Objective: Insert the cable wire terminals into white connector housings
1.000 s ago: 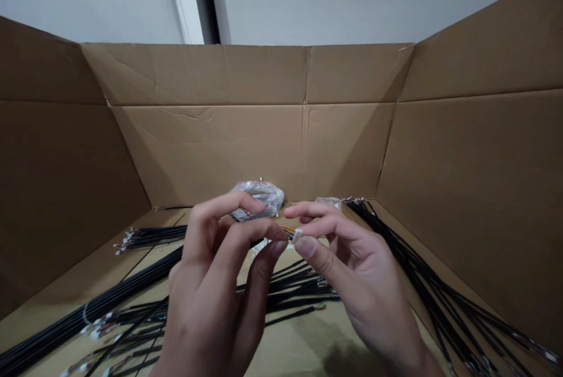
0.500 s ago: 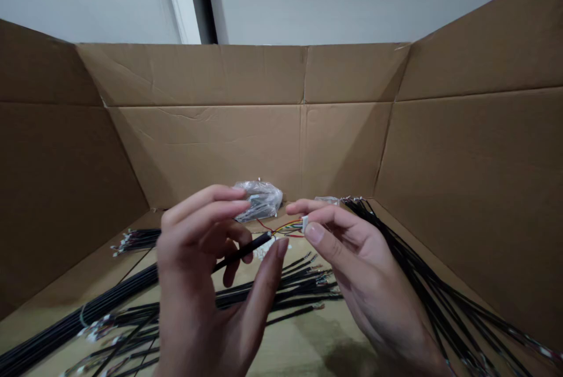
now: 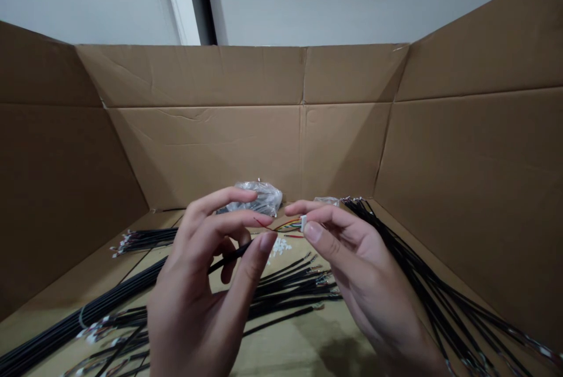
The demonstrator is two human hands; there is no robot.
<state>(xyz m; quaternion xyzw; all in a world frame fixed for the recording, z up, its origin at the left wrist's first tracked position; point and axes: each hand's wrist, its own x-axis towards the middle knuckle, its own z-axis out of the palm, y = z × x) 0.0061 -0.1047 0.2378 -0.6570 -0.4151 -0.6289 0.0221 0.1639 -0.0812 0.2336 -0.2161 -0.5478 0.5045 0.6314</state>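
My left hand holds a black sheathed cable between thumb and fingers. Thin red, yellow, green and blue wires fan out from its end and cross the gap between my hands. My right hand pinches a small white multi-pin connector between thumb and forefinger, at the far end of those wires. The cable's sheath end is partly hidden behind my left thumb.
A cardboard box surrounds the work, with a clear plastic bag at its back wall. Bundles of black cables lie on its floor, left and right. Small white pieces lie beneath my hands.
My hands have moved apart, pulling the coloured wires straighter. The black cable now shows in my left hand, and the small white pieces are uncovered.
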